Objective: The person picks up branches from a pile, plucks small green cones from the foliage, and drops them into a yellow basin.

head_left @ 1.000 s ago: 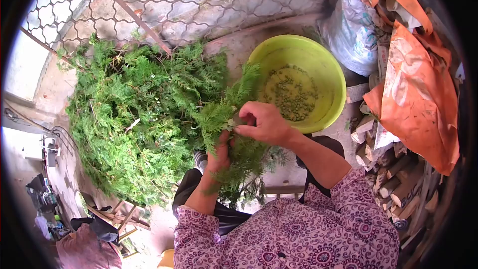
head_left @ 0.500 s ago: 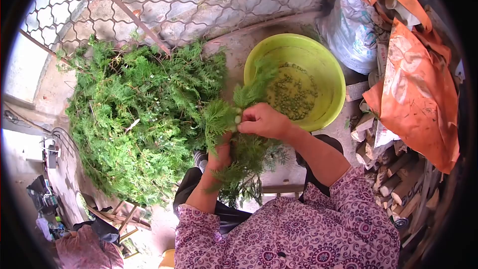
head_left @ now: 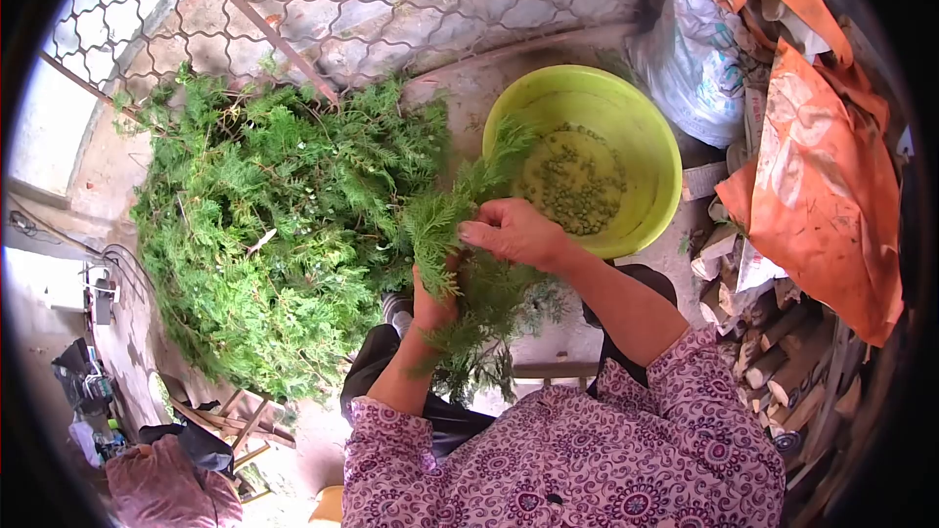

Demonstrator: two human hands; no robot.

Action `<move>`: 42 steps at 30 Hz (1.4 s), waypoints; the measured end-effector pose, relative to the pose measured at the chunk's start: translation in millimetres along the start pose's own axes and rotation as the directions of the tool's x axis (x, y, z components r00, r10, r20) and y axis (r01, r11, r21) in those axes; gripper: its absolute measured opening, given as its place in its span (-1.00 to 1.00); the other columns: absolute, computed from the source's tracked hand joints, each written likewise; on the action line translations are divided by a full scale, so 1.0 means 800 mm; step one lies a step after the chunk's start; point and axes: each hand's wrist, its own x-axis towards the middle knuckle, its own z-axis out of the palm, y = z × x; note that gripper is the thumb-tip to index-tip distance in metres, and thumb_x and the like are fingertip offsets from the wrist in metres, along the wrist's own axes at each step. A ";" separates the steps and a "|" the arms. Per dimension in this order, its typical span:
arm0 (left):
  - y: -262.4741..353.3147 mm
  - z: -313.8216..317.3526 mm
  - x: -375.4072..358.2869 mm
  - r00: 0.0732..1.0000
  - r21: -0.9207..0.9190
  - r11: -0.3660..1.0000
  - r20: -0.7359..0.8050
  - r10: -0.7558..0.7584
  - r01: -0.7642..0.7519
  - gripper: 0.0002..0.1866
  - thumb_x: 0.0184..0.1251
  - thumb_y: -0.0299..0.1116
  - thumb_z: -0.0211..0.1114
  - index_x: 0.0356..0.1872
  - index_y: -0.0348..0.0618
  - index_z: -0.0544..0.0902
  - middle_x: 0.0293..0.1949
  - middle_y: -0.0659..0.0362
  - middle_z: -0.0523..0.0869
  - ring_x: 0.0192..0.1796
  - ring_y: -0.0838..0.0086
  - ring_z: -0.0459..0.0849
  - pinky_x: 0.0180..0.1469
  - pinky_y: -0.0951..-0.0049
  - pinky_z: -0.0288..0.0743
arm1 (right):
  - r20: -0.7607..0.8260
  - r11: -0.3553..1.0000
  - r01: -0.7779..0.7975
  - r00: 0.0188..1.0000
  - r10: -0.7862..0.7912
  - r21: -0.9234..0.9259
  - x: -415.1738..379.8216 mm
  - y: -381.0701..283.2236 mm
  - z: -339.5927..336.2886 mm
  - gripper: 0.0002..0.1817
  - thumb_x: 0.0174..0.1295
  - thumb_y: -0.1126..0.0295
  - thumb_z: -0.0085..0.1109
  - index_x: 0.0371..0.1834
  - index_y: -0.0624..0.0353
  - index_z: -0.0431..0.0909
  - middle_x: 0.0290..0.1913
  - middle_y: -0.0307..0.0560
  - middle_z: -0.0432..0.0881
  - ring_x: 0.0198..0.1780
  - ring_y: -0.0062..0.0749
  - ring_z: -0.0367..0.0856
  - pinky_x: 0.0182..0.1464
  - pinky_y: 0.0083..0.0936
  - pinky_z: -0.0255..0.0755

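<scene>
My left hand (head_left: 433, 301) is wrapped round a leafy green conifer branch (head_left: 435, 220), its fingers partly covered by the foliage. The sprays of this branch reach up over the near left rim of a yellow-green basin (head_left: 657, 205) and hang down over my lap. My right hand (head_left: 521, 235) is at the middle of the branch, thumb and forefinger pinched together; what lies between them is too small to make out. Small round green cones (head_left: 582, 191) are scattered over the basin's floor. To the left spreads a large heap of cut conifer branches (head_left: 264, 244).
A wire mesh fence (head_left: 411, 5) runs behind the heap. On the right stand a white sack (head_left: 696, 68), an orange plastic sheet (head_left: 817, 196) and stacked firewood (head_left: 782, 357). Cloth (head_left: 171, 489) and a wooden frame (head_left: 245, 425) lie at lower left.
A pale green cone showed at my right fingertips earlier and is no longer visible there. My right hand has shifted slightly, and the branch has tilted a little in my left hand.
</scene>
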 end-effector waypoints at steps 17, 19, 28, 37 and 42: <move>-0.020 -0.027 0.022 0.999 -0.153 0.987 -0.023 -0.046 0.042 -0.83 0.17 -0.33 0.21 -0.23 -0.11 0.52 -0.35 0.28 0.57 -0.34 0.58 0.50 -0.28 0.55 0.39 | 0.200 0.873 -0.010 0.975 -0.101 0.488 -0.021 -0.021 -0.009 -0.84 0.08 0.39 0.10 -0.32 0.21 0.43 -0.44 -0.22 0.47 -0.51 -0.67 0.39 -0.58 -0.75 0.20; -0.021 -0.025 0.027 0.999 -0.181 0.982 0.003 -0.054 0.054 -0.83 0.17 -0.35 0.21 -0.23 -0.12 0.53 -0.34 0.28 0.57 -0.33 0.58 0.51 -0.27 0.55 0.41 | 0.206 0.905 -0.012 0.975 -0.084 0.426 -0.013 -0.017 -0.007 -0.77 0.06 0.36 0.14 -0.26 0.21 0.42 -0.41 -0.22 0.47 -0.48 -0.65 0.40 -0.55 -0.73 0.24; -0.013 -0.006 0.001 0.998 -0.105 0.994 0.050 0.046 -0.041 -0.78 0.13 -0.42 0.21 -0.18 -0.18 0.52 -0.29 0.29 0.58 -0.28 0.59 0.53 -0.29 0.55 0.43 | -0.199 0.939 0.180 0.949 -0.245 -0.294 0.006 0.016 0.025 -0.72 -0.05 0.26 0.28 -0.51 0.30 0.53 -0.59 -0.21 0.47 -0.53 -0.58 0.39 -0.44 -0.58 0.34; 0.007 -0.007 0.008 0.997 -0.070 0.997 -0.071 0.025 -0.030 -0.75 0.13 -0.28 0.29 -0.22 -0.13 0.49 -0.36 0.30 0.54 -0.34 0.55 0.51 -0.34 0.50 0.44 | 0.373 0.971 -0.099 0.928 0.011 0.219 -0.016 -0.018 0.012 -0.83 0.02 0.33 0.20 -0.51 0.20 0.50 -0.62 -0.32 0.46 -0.58 -0.68 0.40 -0.54 -0.74 0.24; -0.001 -0.005 0.013 0.994 -0.166 0.985 -0.090 -0.054 0.039 -0.85 0.11 -0.43 0.23 -0.28 -0.16 0.53 -0.40 0.27 0.56 -0.40 0.55 0.52 -0.40 0.53 0.42 | 0.104 0.907 -0.061 0.994 0.019 0.417 -0.008 -0.008 0.015 -0.74 0.10 0.21 0.16 -0.35 0.20 0.48 -0.61 -0.28 0.47 -0.60 -0.61 0.43 -0.57 -0.70 0.26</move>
